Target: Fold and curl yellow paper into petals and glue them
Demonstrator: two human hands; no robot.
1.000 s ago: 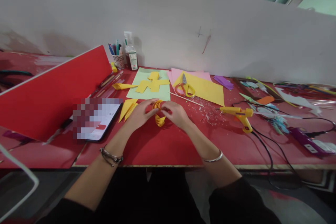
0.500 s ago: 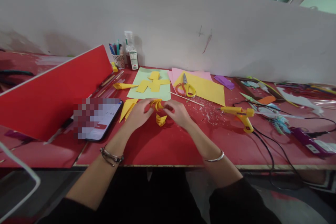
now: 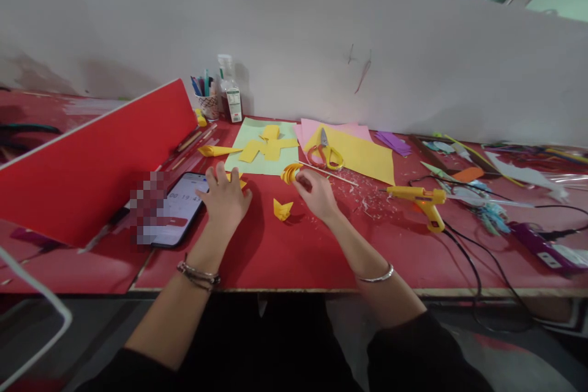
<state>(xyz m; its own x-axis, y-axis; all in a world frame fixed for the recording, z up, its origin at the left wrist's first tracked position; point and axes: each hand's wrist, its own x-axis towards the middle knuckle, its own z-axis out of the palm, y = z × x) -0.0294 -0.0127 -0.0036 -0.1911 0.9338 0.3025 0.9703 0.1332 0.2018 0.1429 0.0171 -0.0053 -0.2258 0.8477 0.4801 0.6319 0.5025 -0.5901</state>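
Note:
My right hand [image 3: 316, 195] is closed on a small curled yellow paper piece [image 3: 290, 173], held just above the red table [image 3: 294, 257] near a thin wooden stick [image 3: 327, 174]. My left hand [image 3: 225, 199] lies flat with fingers spread over folded yellow paper triangles [image 3: 241, 182], beside a phone [image 3: 177, 208]. A small folded yellow paper piece [image 3: 282, 209] rests on the table between my hands.
Behind lie a green sheet [image 3: 264, 150] with yellow cut-outs, a yellow sheet with scissors [image 3: 325, 153], and a yellow paper cone [image 3: 215, 150]. A yellow glue gun [image 3: 420, 199] with its cord lies to the right. A red board [image 3: 87, 165] leans at left. A pen cup [image 3: 206, 101] and bottle [image 3: 229, 92] stand by the wall.
My hands have parted. The right hand carried the curled yellow piece back and right; the left hand moved left onto the yellow triangles. The small folded piece stays on the table.

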